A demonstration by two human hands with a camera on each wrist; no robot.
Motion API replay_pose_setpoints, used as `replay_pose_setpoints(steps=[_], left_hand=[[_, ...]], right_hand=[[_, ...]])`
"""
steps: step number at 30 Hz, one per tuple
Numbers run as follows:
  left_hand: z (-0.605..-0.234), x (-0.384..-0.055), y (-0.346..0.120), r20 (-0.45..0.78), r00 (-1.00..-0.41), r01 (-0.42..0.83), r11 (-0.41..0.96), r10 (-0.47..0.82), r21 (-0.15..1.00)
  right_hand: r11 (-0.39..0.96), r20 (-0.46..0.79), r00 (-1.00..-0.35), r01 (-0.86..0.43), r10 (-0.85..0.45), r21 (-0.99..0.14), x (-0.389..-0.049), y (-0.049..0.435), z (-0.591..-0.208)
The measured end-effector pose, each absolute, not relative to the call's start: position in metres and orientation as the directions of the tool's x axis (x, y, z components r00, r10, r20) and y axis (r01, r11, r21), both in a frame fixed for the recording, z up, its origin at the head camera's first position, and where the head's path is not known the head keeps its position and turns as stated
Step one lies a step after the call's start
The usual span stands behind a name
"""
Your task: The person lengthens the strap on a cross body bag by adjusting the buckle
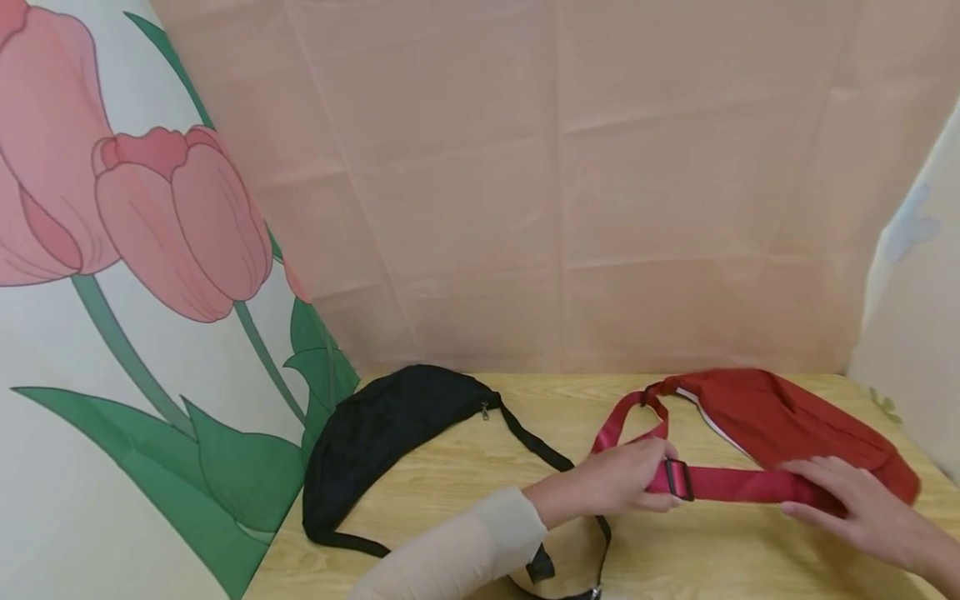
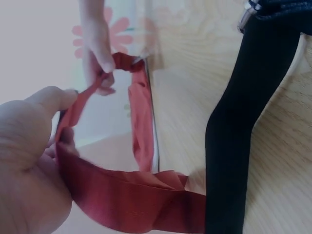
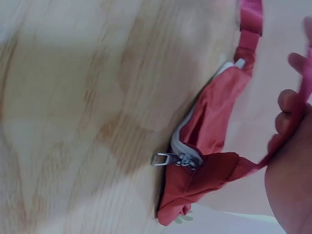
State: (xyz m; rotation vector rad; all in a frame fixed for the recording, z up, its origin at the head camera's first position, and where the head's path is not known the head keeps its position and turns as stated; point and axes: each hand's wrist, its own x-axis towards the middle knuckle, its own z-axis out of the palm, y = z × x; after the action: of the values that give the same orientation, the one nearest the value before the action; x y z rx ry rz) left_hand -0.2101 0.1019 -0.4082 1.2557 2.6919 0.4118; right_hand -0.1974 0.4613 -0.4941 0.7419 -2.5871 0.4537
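A red waist bag [image 1: 795, 408] with a white-edged zip lies at the right of the table, its crimson strap [image 1: 735, 485] lifted in front of it. My left hand [image 1: 622, 479] grips this strap right beside its black slider buckle [image 1: 679, 481]. Farther right, my right hand [image 1: 862, 508] holds the same strap near the bag, fingers above and thumb below. Between the two hands the strap runs fairly straight. The right wrist view shows the bag's metal zip pull [image 3: 168, 160] at one end of the zip. Part of the strap is hidden behind my left hand.
A black waist bag [image 1: 397, 425] lies at the left of the wooden table [image 1: 450, 492]. Its black strap [image 2: 229, 122] loops across the table, passing beneath my left forearm. A pinkish cloth [image 1: 465, 183] hangs behind, and a tulip-printed panel [image 1: 45, 350] stands at the left.
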Motion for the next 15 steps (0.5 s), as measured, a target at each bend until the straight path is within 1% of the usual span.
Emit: replay_pose_setpoints(steps=[2,4,7,10,12,15], left_hand=[[-0.409,-0.207,0.105,-0.028,-0.612,0.757,0.595,0.790,0.270],[-0.409,-0.204,0.107,-0.051,-0.578,0.785,0.572,0.815,0.238],[-0.409,-0.200,0.110,-0.091,-0.543,0.810,0.549,0.835,0.205],[-0.407,-0.197,0.112,-0.118,-0.526,0.823,0.539,0.842,0.177],[-0.407,-0.196,0.113,-0.116,-0.512,0.835,0.525,0.851,0.163],[-0.410,-0.196,0.116,-0.113,-0.490,0.855,0.502,0.864,0.132]], right_hand=[[0.786,0.488,-0.748,-0.592,-0.451,-0.181,-0.196,0.467,-0.496],[0.778,0.484,-0.738,-0.605,-0.469,-0.169,-0.193,0.476,-0.496],[0.771,0.434,-0.750,-0.613,-0.498,-0.174,-0.193,0.489,-0.492],[0.801,0.289,-0.812,-0.568,-0.508,-0.188,-0.196,0.499,-0.484],[0.837,0.136,-0.861,-0.509,-0.490,-0.203,-0.199,0.503,-0.478],[0.865,-0.080,-0.880,-0.438,-0.468,-0.245,-0.201,0.509,-0.474]])
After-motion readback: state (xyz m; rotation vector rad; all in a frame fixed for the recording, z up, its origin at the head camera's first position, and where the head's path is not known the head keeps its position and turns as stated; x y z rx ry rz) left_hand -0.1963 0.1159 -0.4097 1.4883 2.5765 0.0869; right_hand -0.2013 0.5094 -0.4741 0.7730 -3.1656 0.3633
